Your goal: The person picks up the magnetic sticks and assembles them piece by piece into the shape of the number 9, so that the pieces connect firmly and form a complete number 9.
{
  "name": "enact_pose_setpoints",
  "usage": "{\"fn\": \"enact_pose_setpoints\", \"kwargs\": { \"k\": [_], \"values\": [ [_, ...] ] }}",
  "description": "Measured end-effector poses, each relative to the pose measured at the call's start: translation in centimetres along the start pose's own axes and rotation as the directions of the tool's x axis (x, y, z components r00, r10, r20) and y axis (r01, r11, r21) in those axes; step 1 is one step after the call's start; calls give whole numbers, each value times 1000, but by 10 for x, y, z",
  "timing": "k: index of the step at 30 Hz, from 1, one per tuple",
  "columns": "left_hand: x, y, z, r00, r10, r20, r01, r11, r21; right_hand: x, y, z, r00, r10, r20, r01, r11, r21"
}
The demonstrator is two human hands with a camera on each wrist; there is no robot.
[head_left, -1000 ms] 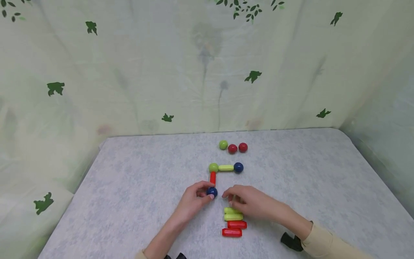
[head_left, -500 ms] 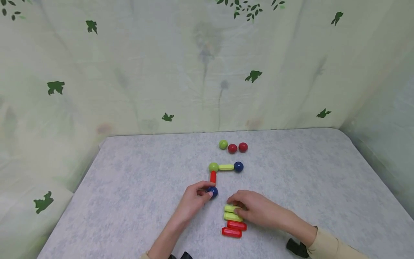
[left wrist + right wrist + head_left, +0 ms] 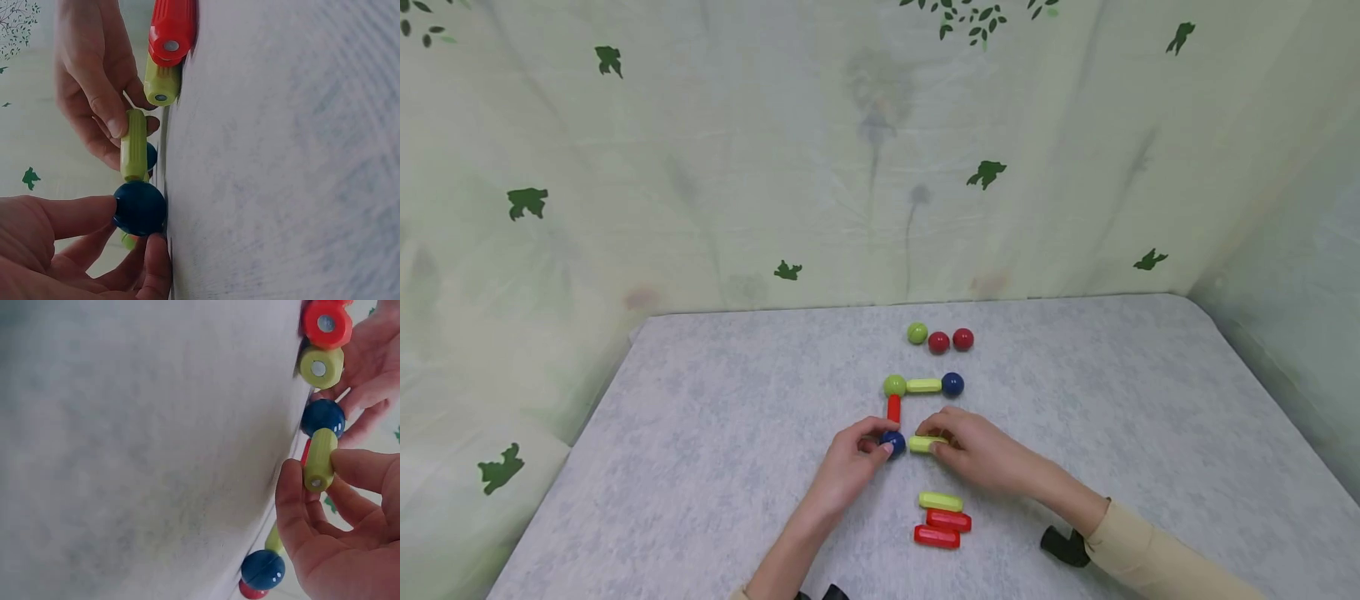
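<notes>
My left hand [image 3: 847, 462] pinches a dark blue ball [image 3: 140, 208] between thumb and fingers. A red stick [image 3: 893, 409] runs from that ball back to a green ball [image 3: 895, 385], and a yellow-green stick [image 3: 923, 386] joins the green ball to another blue ball [image 3: 952, 383]. My right hand [image 3: 981, 450] pinches a loose yellow-green magnetic stick [image 3: 320, 460], its far end pointing at the left hand's ball. In the head view a small gap shows between stick and ball. Round metal discs show at the stick ends in the wrist views.
Nearer the person lie one yellow-green stick [image 3: 940, 501] and two red sticks, the upper red stick [image 3: 948, 520] against it. At the back sit a green ball [image 3: 917, 333] and two red balls, one red ball [image 3: 963, 339] rightmost. A printed curtain [image 3: 715, 167] hangs behind the table [image 3: 715, 400].
My right hand went down to the row of sticks, took the top yellow-green one and brought it up beside the blue ball. The left hand keeps its pinch on the ball.
</notes>
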State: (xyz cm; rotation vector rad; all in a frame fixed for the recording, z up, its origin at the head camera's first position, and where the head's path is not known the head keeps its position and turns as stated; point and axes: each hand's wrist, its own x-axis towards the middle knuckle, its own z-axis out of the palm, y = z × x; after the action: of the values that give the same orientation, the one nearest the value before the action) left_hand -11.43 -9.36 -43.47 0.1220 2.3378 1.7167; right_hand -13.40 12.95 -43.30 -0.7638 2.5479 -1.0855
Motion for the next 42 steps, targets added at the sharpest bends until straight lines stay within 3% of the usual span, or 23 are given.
{"fn": "enact_pose_setpoints", "kwargs": {
  "k": [8, 16, 19, 27, 38, 42],
  "values": [
    [0, 1, 1, 1000, -2, 1, 2, 1000, 5, 2, -1, -4, 1000, -15, -20, 15, 1000, 8],
    [2, -1, 3, 1000, -17, -3, 18, 1000, 9, -18, -8, -8, 996, -4, -94, 2, 1000, -23],
    [2, -1, 3, 1000, -25, -1, 25, 1000, 9, -27, -11, -7, 998, 7, -60, -7, 1000, -9],
    [2, 1, 2, 1000, -24, 3, 24, 1000, 4, -38, -11, 4, 987, 63, 146, -63, 998, 0],
    [3, -1, 1, 999, -44, 10, 44, 999, -20, -33, -14, 11, 982, 70, 174, -56, 995, -83],
    [2, -2, 1, 999, -42, 15, 42, 999, -28, -37, -13, 10, 982, 83, 171, -76, 996, -51]
  ]
}}
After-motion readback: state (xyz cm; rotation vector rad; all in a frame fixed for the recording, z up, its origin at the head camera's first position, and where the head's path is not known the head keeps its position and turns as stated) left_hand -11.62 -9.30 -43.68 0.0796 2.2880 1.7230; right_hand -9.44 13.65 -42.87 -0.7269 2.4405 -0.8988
